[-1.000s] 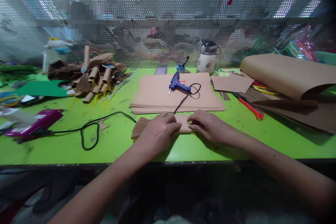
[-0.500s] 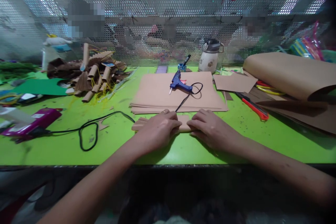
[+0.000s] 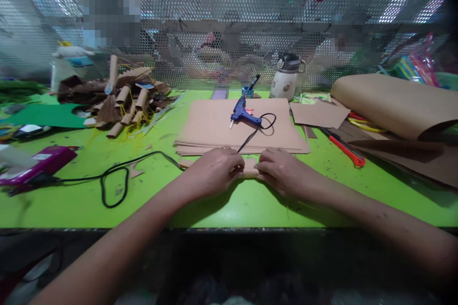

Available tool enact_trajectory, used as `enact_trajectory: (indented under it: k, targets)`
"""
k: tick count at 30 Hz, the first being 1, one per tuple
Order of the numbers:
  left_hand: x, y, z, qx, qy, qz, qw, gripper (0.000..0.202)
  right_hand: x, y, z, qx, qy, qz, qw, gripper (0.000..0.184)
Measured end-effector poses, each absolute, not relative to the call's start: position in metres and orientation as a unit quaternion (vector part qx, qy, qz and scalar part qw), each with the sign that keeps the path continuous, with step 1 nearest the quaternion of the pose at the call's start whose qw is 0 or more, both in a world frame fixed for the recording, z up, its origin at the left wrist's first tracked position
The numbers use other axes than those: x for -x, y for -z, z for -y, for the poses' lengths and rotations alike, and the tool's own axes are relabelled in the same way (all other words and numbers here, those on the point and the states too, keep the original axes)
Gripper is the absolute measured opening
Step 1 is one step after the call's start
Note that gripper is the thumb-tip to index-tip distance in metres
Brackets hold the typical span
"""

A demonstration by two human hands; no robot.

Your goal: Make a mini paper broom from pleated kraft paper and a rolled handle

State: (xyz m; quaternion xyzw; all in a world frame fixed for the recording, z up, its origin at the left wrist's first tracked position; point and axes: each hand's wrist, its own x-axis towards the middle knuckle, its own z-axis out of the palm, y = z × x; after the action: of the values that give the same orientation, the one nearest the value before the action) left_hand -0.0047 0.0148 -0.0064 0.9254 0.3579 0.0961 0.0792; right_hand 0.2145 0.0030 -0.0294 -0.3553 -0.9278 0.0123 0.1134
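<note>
Mesh panel: is standing upright well beyond the grip, behind everything on the table.
Green table: is running under both hands and out to either side of them.
Curled brown sheet: is arching well to the right of the grip and farther back.
Brown sheet stack: is lying flat just beyond the grip, edges slightly uneven.
Pile of paper rolls: is heaping up to the left of the grip and beyond it, yellow strands trailing among the pieces.
Left hand: is pinching the strip between thumb and fingers.
Right hand: is pinching the same strip opposite, fingertips closed on its right part.
Bottle: is standing beyond the stack, slightly right of the grip.
Red-handled cutter: is lying right of the grip, apart from the right hand.
Blue glue gun: is resting on the stack, straight beyond the grip.
Brown paper strip: is showing between the two hands, near the table; fingers are hiding its ends.
</note>
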Motion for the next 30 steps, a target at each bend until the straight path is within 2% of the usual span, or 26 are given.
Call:
enact_trajectory:
  k: [5, 13, 18, 23, 26, 30]
  targets:
    - [0.005, 0.006, -0.02, -0.937, -0.088, -0.33, 0.077, 0.024, -0.212, 0.031, 0.001, 0.354, -0.001, 0.926, 0.134, 0.015]
    - [0.008, 0.007, -0.035, -0.935, -0.073, -0.325, 0.117, 0.022, -0.206, 0.04, 0.001, 0.339, 0.066, 0.927, 0.143, 0.02]
    - [0.008, 0.006, -0.042, -0.928, -0.07, -0.32, 0.175, 0.021, -0.206, 0.041, 0.007, 0.317, 0.064, 0.927, 0.19, 0.021]
    - [0.007, 0.002, -0.048, -0.912, -0.057, -0.345, 0.214, 0.021, -0.206, 0.043, -0.003, 0.32, 0.04, 0.927, 0.189, 0.023]
    - [0.004, 0.001, -0.042, -0.91, -0.069, -0.37, 0.176, 0.023, -0.207, 0.041, -0.012, 0.328, -0.006, 0.927, 0.182, 0.025]
    - [-0.001, 0.003, -0.023, -0.926, -0.111, -0.356, 0.064, 0.02, -0.208, 0.035, -0.019, 0.339, -0.068, 0.925, 0.159, 0.026]
